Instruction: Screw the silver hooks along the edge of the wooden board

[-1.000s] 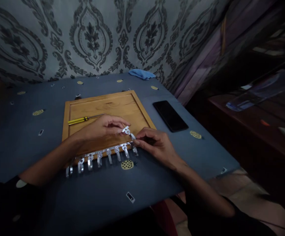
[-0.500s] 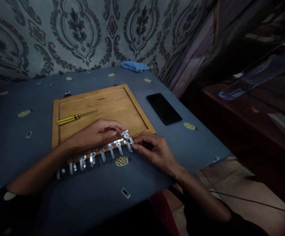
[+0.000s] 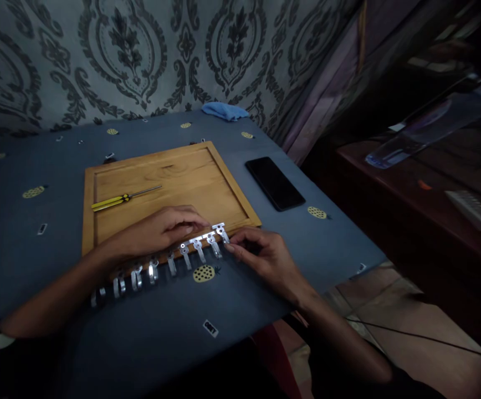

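A row of shiny metal hooks [image 3: 184, 255] runs along the near edge of a framed wooden board [image 3: 236, 191], their curved ends hanging over that edge. My right hand [image 3: 261, 252] pinches the lower end of the rightmost metal hook [image 3: 221, 233] between thumb and fingertips. Just behind the row, my left hand [image 3: 176, 226] lies over the board with fingers stretched toward that same hook; whether the fingertips touch it I cannot tell. A yellow and black screwdriver [image 3: 126, 198] rests on the board, its shaft pointing right.
A black phone [image 3: 274, 184] lies right of the board on the blue patterned tablecloth [image 3: 157, 327]. At the back edge is a blue cloth [image 3: 225, 111]. Off to the right, a clear plastic bottle [image 3: 415, 133] lies on a dark red surface [image 3: 357, 158].
The rightmost hook has shifted slightly right, away from its neighbour, and now lines up with the row. My left fingers have drawn back a little from it. My right hand keeps its pinch.
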